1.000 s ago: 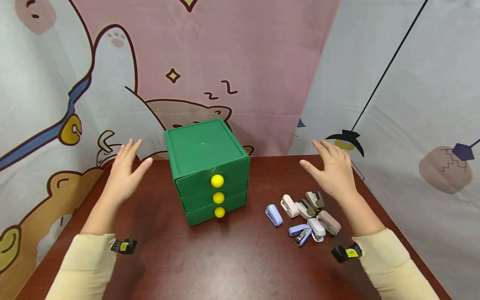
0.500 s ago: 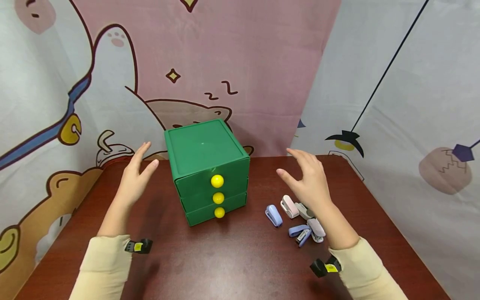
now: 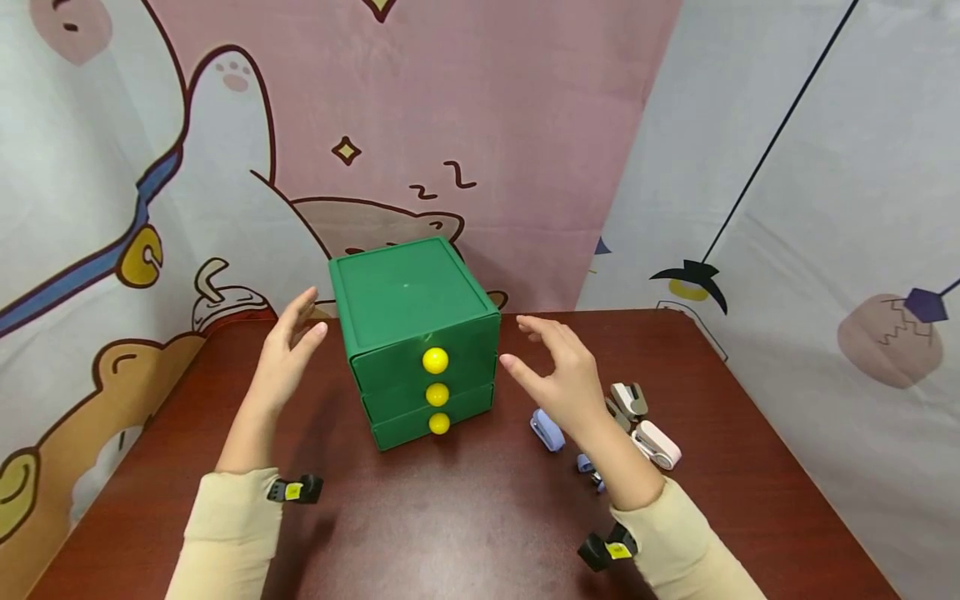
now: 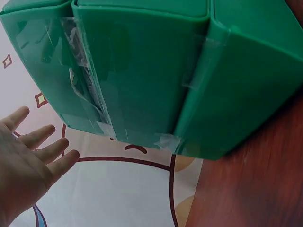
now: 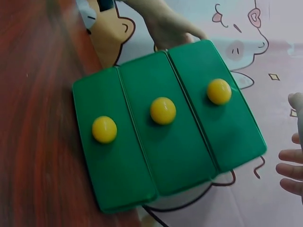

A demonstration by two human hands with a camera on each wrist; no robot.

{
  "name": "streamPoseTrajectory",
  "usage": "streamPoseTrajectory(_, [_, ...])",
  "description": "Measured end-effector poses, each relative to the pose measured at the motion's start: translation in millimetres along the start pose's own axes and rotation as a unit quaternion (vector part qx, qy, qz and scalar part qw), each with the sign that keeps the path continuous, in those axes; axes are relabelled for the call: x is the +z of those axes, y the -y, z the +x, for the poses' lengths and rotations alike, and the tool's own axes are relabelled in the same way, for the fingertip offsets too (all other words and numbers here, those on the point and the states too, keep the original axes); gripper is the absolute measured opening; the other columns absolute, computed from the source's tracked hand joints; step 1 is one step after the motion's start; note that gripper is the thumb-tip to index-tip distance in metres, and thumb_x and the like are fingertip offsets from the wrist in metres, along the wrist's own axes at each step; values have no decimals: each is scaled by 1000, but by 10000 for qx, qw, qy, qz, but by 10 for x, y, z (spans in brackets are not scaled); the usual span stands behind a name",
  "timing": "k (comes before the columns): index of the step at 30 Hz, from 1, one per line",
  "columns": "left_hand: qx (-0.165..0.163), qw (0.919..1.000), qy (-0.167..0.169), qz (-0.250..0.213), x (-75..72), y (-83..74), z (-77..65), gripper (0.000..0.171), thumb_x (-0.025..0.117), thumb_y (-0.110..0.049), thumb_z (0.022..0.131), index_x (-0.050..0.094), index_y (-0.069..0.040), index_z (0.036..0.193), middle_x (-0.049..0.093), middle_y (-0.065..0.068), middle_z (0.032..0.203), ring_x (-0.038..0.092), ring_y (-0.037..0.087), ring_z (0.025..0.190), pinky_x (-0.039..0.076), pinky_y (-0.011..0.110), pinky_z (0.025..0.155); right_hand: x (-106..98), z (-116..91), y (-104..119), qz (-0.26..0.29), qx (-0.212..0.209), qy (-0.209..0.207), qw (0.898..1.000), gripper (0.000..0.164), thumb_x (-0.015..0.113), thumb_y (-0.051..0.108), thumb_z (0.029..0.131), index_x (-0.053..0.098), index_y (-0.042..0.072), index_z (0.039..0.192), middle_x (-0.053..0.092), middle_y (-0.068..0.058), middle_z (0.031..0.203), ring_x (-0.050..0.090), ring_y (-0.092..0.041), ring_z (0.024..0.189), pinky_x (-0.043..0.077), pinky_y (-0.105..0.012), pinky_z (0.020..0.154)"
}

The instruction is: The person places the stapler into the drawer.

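A green three-drawer box (image 3: 412, 296) with a round yellow knob (image 3: 435, 360) on each drawer stands on the table, its drawers closed. My left hand (image 3: 281, 362) is held up just left of the box, fingers relaxed and holding nothing. In the left wrist view its spread fingers (image 4: 40, 146) show beside the box's taped side (image 4: 137, 71). On the other side my right hand (image 3: 558, 375) hovers close to the box's right edge, thumb and fingers parted around nothing. The right wrist view shows the drawer fronts (image 5: 165, 156) and that hand's fingertips (image 5: 291, 170) apart from them.
Several small staplers lie right of the box, partly hidden by my right forearm, among them a blue stapler (image 3: 547, 429) and a white one (image 3: 656, 444). The dark red table (image 3: 450, 525) meets a printed cloth backdrop (image 3: 540, 150) behind.
Both hands have moved inward toward the box, the right hand farther, leftward across the staplers. Box and staplers have stayed in place.
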State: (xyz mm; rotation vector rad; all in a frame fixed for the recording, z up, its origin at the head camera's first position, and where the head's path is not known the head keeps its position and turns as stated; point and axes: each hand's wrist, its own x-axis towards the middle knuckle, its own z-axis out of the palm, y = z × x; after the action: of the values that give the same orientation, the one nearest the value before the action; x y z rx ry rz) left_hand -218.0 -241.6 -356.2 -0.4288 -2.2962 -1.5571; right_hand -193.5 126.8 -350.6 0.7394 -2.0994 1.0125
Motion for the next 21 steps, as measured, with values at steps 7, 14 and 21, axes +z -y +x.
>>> streamPoseTrajectory(7, [60,9988,-46,-479,75,-2,23,55,51,-14,98,32,-9,150,36,14,148,30,35,135,35,22,98,211,-30,88,400,-185,118,9990,46,79,20,80,63,2,119,64,-9,102,59,-21,91,49,-35,78])
streamPoseTrajectory(14, [142,9963,-112,-844,157,32,39,53,50,-12,98,35,-9,149,44,17,141,38,31,130,37,22,95,412,-72,125,543,-255,131,9981,43,81,16,77,65,3,115,65,-11,98,61,-22,85,49,-31,71])
streamPoseTrajectory(21, [36,9978,-170,-634,220,71,21,55,56,-15,96,38,-14,148,45,16,140,40,27,130,36,29,96,601,-101,159,717,-129,188,9972,40,81,17,78,66,6,113,66,-7,95,61,-19,79,52,-37,67])
